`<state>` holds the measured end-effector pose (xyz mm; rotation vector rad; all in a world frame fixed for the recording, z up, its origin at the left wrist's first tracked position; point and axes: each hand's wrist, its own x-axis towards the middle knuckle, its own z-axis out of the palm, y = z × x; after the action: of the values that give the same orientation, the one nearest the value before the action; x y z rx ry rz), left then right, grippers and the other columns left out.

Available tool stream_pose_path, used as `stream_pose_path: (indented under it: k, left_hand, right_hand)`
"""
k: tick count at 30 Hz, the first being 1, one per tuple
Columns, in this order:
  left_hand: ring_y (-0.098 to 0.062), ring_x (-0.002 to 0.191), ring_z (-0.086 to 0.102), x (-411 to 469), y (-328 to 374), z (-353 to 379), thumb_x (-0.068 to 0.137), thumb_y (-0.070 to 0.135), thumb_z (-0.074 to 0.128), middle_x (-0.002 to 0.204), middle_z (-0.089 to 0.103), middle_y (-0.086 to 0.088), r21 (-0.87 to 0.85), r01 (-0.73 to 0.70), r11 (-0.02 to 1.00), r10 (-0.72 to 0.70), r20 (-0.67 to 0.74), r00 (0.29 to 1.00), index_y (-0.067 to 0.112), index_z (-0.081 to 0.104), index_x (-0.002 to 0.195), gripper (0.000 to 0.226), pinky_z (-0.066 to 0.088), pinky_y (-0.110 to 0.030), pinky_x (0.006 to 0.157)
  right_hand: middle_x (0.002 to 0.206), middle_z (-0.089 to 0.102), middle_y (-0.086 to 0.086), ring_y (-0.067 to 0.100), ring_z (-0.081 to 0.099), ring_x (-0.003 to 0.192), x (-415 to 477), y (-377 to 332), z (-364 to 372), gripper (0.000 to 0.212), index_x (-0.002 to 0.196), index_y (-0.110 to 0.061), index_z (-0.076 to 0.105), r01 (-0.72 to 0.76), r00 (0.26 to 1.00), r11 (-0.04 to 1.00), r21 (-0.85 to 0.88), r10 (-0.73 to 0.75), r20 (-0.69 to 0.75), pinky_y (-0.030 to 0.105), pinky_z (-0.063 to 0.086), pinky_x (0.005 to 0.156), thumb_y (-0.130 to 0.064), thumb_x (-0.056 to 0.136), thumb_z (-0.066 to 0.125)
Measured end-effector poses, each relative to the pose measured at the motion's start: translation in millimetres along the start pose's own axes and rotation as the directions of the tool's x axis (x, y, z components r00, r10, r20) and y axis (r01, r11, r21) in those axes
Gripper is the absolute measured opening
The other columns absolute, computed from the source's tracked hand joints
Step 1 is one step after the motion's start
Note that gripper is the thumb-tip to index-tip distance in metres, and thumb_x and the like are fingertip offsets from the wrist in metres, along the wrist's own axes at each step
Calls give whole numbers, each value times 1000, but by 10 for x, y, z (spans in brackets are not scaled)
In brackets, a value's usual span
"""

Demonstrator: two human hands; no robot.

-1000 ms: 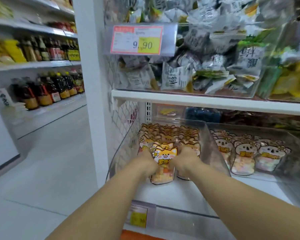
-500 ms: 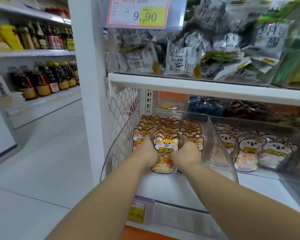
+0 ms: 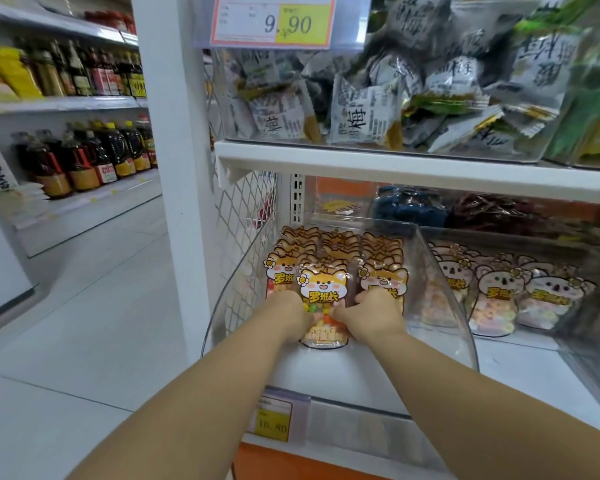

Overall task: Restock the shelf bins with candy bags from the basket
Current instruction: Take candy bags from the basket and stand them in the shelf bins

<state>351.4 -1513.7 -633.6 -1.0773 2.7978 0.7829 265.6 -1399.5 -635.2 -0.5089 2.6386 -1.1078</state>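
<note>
Pale shop floor (image 3: pixel 84 306) lies left of the white shelf (image 3: pixel 354 375) and its clear bin (image 3: pixel 442 292). Both my arms reach in: my left hand (image 3: pixel 288 313) and right hand (image 3: pixel 374 317) grip the front candy bag (image 3: pixel 323 289), upright in the bin's middle row.

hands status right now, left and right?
Left hand: grips the front fox candy bag.
Right hand: grips the same bag.

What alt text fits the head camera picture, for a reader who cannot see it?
A left hand and a right hand grip a fox-faced candy bag at the front of the middle row in a clear shelf bin. Koala-faced bags stand to the right, and wrapped snacks fill the shelf above.
</note>
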Motion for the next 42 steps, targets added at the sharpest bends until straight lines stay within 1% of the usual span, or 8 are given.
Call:
stream_pose_path:
  k: [6, 13, 19, 25, 30, 34, 36, 42]
  left_hand:
    - [-29, 113, 60, 5, -49, -17, 96, 36, 63, 122, 65, -11, 35, -15, 999, 13, 39, 999, 10, 62, 127, 41, 50, -39, 99]
    - [-32, 109, 64, 12, -89, -1, 92, 30, 68, 117, 66, -14, -57, 47, 997, -46, 18, 999, 10, 60, 126, 40, 55, -39, 93]
    - [-31, 111, 62, 42, -113, 27, 93, 30, 68, 121, 64, -13, -72, 70, 995, -70, 3, 998, 9, 58, 130, 44, 53, -38, 96]
    - [-32, 112, 62, 33, -102, 23, 94, 32, 66, 121, 65, -13, -99, 47, 994, -47, 1, 999, 10, 59, 130, 43, 52, -38, 97]
    - [-31, 111, 62, -13, -104, -2, 94, 25, 67, 120, 65, -14, -121, 42, 992, -42, -2, 999, 7, 57, 129, 40, 51, -33, 90]
    - [-37, 113, 62, -49, -92, -7, 97, 25, 62, 119, 66, -19, -144, -14, 990, 15, 4, 1000, 9, 60, 124, 32, 50, -32, 82]
    - [-34, 110, 62, -49, -88, -11, 97, 24, 62, 117, 66, -16, -137, -16, 990, 17, 4, 1000, 9, 59, 124, 32, 48, -31, 82]
    - [-25, 106, 61, -12, -130, -5, 94, 25, 66, 118, 67, -8, -90, -27, 996, 29, 23, 999, 12, 63, 126, 34, 49, -32, 93]
  right_hand:
    - [85, 66, 4, 23, 63, 80, -55, 14, -16, 27, 95, -12, 67, 41, 998, 995, -89, -36, 55, 28, 45, 62, -33, 82, 77]
    - [126, 60, 12, 29, 60, 113, -129, -73, 52, 72, 136, -7, 43, 36, 993, 999, -37, -32, 113, 32, 48, 79, -37, 82, 79]
    - [89, 62, 7, 21, 61, 78, -88, -56, -11, 32, 104, -6, 59, -25, 971, 998, -59, 39, 236, 30, 53, 65, -23, 84, 76]
    - [132, 56, 11, 29, 57, 119, -173, -86, 88, 78, 141, -7, 36, 0, 976, 1000, 10, -3, 216, 32, 47, 84, -36, 82, 78]
    - [85, 62, 4, 17, 60, 75, -123, -71, 11, 35, 96, -7, 59, -84, 961, 995, 57, 66, 270, 29, 51, 66, -33, 83, 79]
    - [123, 65, 7, 28, 63, 111, -150, -57, 171, 84, 139, -11, 45, -40, 963, 990, 134, 2, 271, 39, 56, 92, -44, 71, 82]
    - [132, 58, 9, 29, 59, 118, -143, -62, 126, 83, 144, -11, 35, -56, 965, 988, 143, 17, 263, 36, 54, 92, -32, 79, 82]
    - [104, 66, 13, 24, 69, 74, -29, -27, 50, 56, 120, -9, 49, -140, 941, 976, 165, 79, 329, 35, 62, 65, -15, 76, 83]
